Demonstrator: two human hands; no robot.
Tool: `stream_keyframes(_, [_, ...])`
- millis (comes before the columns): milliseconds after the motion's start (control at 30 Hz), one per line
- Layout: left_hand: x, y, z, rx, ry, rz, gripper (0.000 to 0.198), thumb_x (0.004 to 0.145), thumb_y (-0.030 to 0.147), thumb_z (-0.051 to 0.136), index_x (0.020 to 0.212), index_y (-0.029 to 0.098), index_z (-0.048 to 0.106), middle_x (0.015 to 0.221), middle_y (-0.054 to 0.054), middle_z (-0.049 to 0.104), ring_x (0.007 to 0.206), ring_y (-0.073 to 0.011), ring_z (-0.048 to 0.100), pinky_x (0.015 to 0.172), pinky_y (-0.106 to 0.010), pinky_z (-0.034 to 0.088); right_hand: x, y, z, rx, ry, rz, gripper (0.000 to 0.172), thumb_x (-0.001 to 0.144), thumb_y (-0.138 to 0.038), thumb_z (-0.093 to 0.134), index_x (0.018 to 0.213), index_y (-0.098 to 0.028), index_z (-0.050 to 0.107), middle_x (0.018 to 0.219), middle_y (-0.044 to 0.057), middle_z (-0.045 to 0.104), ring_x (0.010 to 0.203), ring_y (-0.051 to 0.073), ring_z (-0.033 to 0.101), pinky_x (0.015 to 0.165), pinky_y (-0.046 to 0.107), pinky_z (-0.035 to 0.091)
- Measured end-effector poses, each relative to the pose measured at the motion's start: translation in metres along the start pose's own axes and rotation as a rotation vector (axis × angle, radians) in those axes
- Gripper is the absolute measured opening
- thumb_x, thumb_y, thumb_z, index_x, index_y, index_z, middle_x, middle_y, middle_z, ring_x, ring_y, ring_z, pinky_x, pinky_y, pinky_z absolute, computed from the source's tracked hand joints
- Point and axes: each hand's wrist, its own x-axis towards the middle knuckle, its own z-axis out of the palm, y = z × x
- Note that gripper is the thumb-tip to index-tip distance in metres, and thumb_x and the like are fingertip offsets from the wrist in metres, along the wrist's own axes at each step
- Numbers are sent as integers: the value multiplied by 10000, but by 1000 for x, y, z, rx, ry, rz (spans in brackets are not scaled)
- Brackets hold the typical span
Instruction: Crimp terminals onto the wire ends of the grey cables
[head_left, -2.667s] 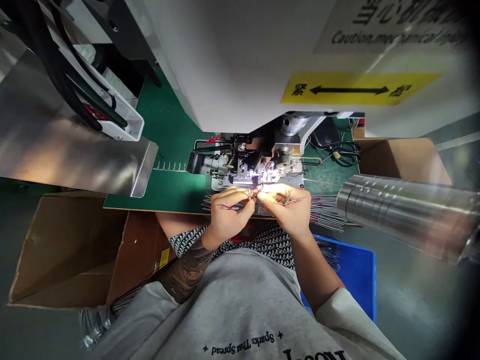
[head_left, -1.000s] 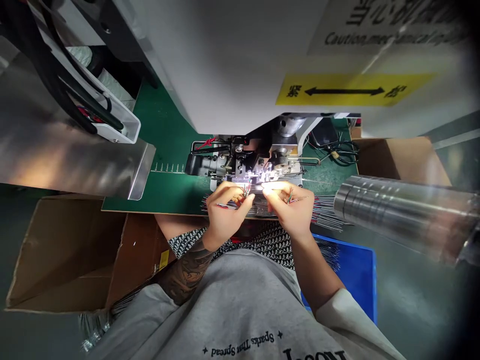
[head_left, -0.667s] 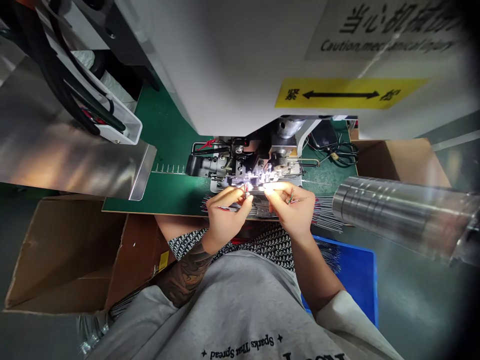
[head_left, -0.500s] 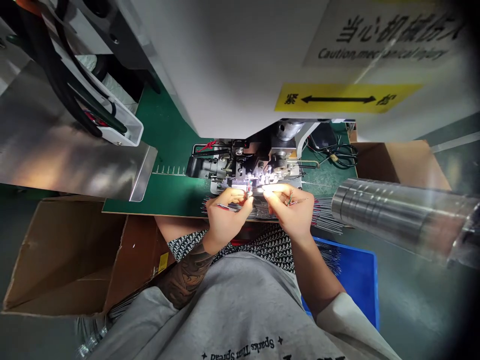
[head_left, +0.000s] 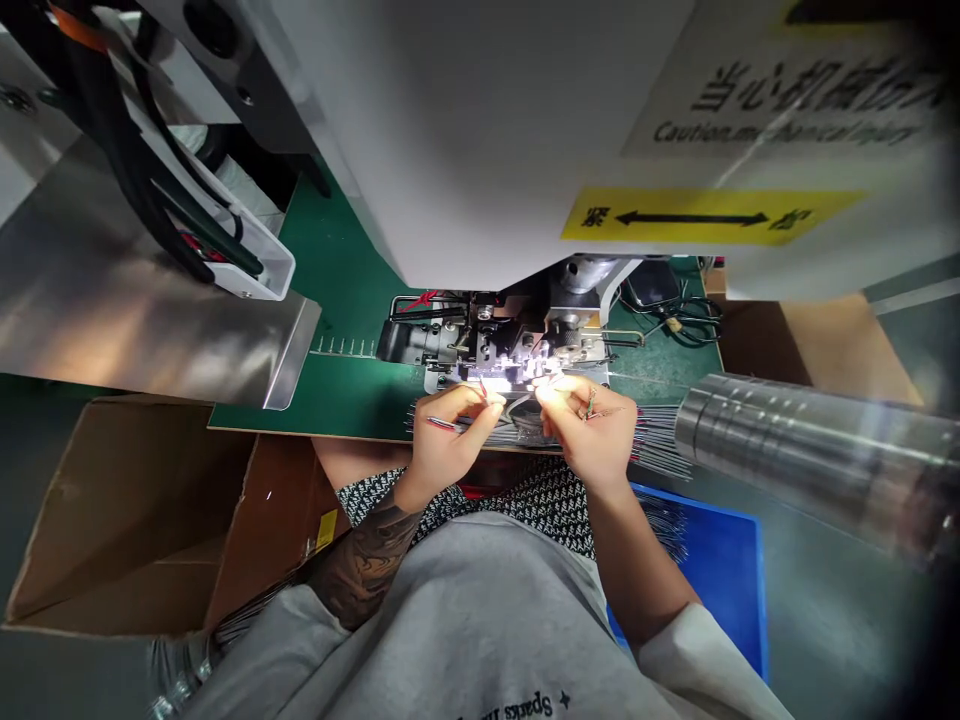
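Observation:
Under the lit head of a terminal crimping machine (head_left: pixel 499 345), my two hands work close together. My left hand (head_left: pixel 448 440) is closed in a pinch on a thin cable with a red wire end at the fingertips. Another red and grey wire end (head_left: pixel 442 424) sticks out beside its fingers. My right hand (head_left: pixel 598 440) pinches a cable too, its tip hidden by glare close to the machine's tooling. Green and bare wire ends (head_left: pixel 590 405) show over its knuckles. A grey cable loop (head_left: pixel 517 408) runs between the hands.
Bundled grey cables (head_left: pixel 660 440) lie at the green table's (head_left: pixel 352 395) front edge. A blue bin (head_left: pixel 720 580) stands below right, a cardboard box (head_left: pixel 135 510) below left. A metal cylinder (head_left: pixel 780 450) juts in from the right. Pale machine housing (head_left: pixel 465 150) hangs overhead.
My left fingertips have shifted and the coloured wires upright between them are now mostly out of sight. My right fingers have curled in more. The whole view has shifted slightly.

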Motion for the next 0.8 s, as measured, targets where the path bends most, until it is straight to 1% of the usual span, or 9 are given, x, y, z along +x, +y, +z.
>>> stream_keyframes(67, [-2, -1, -1, -105, -26, -90, 162, 990, 285, 703, 942, 146, 770, 921, -58, 772, 749, -121, 722, 699, -258, 586, -2, 2, 2, 56, 29, 4, 294, 893, -333, 777, 673, -186, 649, 503, -24, 534, 411, 92, 450, 420, 254, 404])
stream_keyframes(133, [-1, 0, -1, -154, -32, -121, 176, 982, 302, 717, 925, 140, 753, 889, -58, 767, 727, -124, 719, 679, -257, 587, -3, 4, 3, 89, 34, -6, 234, 899, -314, 768, 724, -183, 686, 515, -26, 547, 409, 94, 458, 418, 256, 397])
stream_keyframes(200, [2, 2, 0, -94, -39, -77, 150, 953, 296, 753, 922, 149, 750, 882, -52, 757, 751, -132, 715, 694, -274, 589, -3, 5, 3, 94, 11, -13, 177, 900, -316, 771, 790, -181, 738, 541, -23, 567, 419, 94, 465, 414, 253, 378])
stream_keyframes(267, [6, 4, 2, 22, -58, 20, 137, 931, 291, 780, 884, 165, 751, 897, -49, 750, 787, -142, 705, 705, -296, 580, -3, 4, 3, 71, -27, -30, 154, 889, -331, 786, 851, -182, 780, 577, -14, 593, 433, 91, 455, 411, 253, 358])
stream_keyframes(400, [13, 7, 6, 157, -79, 153, 240, 941, 285, 768, 741, 175, 694, 805, -21, 737, 725, -132, 680, 661, -305, 542, -2, 2, 3, 58, -70, -81, 161, 914, -344, 774, 879, -190, 804, 663, 7, 656, 446, 83, 468, 410, 247, 364])
stream_keyframes(533, [14, 8, 8, 162, -64, 154, 209, 925, 266, 773, 764, 175, 679, 736, 10, 725, 609, -105, 653, 576, -279, 506, -4, -1, 7, 72, 36, 5, 204, 888, -347, 802, 774, -189, 745, 570, -8, 600, 421, 96, 494, 405, 248, 378])
stream_keyframes(600, [12, 9, 10, 138, -49, 162, 208, 921, 237, 765, 756, 172, 656, 719, 14, 716, 596, -100, 650, 575, -272, 510, -6, -2, 8, 69, 67, 50, 227, 876, -354, 805, 750, -191, 711, 541, -11, 580, 415, 106, 486, 410, 262, 398])
stream_keyframes(667, [9, 8, 11, 135, -19, 175, 175, 919, 215, 758, 777, 169, 668, 735, 12, 725, 613, -101, 665, 594, -267, 522, -7, -2, 7, 62, 52, 67, 225, 876, -357, 794, 762, -190, 695, 565, -4, 607, 416, 107, 486, 413, 267, 408])
stream_keyframes(800, [5, 7, 13, 175, 25, 187, 104, 920, 211, 750, 835, 163, 713, 778, -2, 748, 657, -108, 696, 619, -257, 535, -6, 2, 0, 41, -53, 75, 198, 865, -337, 790, 779, -182, 703, 565, -7, 613, 415, 102, 490, 394, 242, 368])
